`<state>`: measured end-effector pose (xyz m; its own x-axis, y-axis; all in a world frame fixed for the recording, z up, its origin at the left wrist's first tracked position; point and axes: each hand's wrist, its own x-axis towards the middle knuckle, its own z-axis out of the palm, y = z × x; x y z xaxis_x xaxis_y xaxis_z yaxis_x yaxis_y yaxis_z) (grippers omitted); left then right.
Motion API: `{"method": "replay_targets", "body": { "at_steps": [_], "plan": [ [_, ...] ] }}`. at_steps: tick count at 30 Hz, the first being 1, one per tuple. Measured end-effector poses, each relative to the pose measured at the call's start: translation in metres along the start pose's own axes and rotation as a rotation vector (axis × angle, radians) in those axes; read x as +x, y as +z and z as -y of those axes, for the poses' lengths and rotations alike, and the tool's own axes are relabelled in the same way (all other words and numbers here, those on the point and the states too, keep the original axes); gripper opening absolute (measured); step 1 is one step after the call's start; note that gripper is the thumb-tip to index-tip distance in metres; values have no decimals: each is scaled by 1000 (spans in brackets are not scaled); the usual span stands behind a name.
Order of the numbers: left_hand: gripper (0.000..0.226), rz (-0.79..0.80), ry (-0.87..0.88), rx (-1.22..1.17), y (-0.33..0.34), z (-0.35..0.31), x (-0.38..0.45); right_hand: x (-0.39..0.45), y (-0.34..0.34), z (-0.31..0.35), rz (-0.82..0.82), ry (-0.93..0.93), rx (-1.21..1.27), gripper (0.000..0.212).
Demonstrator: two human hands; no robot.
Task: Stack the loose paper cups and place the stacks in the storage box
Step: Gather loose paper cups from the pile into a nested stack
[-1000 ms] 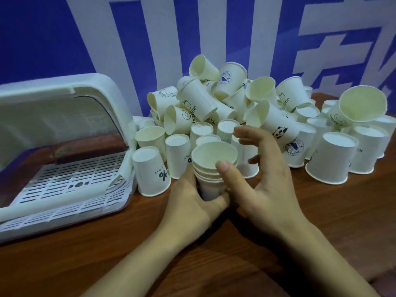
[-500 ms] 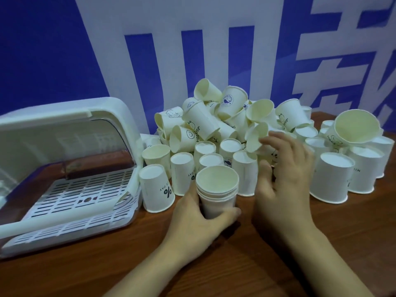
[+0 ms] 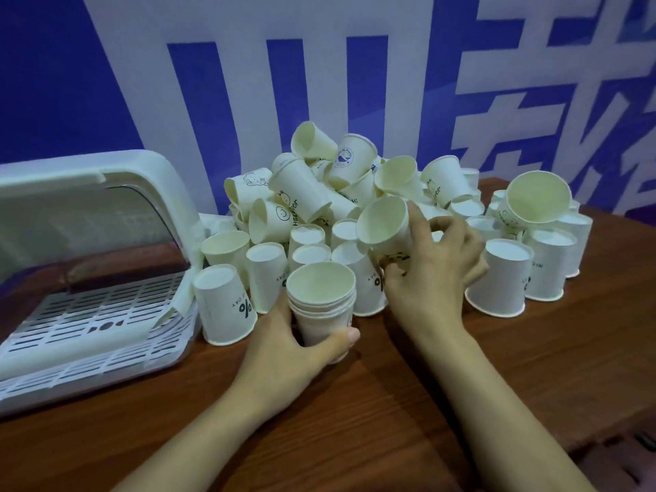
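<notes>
the left hand (image 3: pixel 284 344) grips the stack (image 3: pixel 321 303) while the right hand (image 3: pixel 431 264) pinches a tilted cup (image 3: pixel 385 223) at one o'clock, whose removal may topple the pile (image 3: pixel 319 186).

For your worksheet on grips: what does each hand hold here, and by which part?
Left hand grips the upright stack of cups round its lower side wall. Right hand holds a tilted single cup by its side wall.

Your left hand (image 3: pixel 284 346) grips a short stack of white paper cups (image 3: pixel 321 300), upright, mouths up. Your right hand (image 3: pixel 429 275) pinches one tilted cup (image 3: pixel 385 225), mouth towards you. Beyond your fingertips lies the loose cup pile (image 3: pixel 319 193). Left of your left fingers sits the open white storage box (image 3: pixel 96 278).
</notes>
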<state>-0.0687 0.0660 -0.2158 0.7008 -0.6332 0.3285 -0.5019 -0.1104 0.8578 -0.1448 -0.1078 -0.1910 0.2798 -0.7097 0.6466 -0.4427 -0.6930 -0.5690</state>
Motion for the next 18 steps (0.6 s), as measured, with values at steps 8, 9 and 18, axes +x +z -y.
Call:
{"method": "replay_targets", "body": {
  "at_steps": [8,9,18],
  "plan": [
    [62,4,9,-10,-2,2,2,-23,-32,27,81,58,1005,76],
    [62,7,10,-20,-1,1,3,-25,-33,30,144,24,1015,75],
    [51,7,4,-40,0,-3,1,-31,-17,29,388,-59,867,79]
  ]
}}
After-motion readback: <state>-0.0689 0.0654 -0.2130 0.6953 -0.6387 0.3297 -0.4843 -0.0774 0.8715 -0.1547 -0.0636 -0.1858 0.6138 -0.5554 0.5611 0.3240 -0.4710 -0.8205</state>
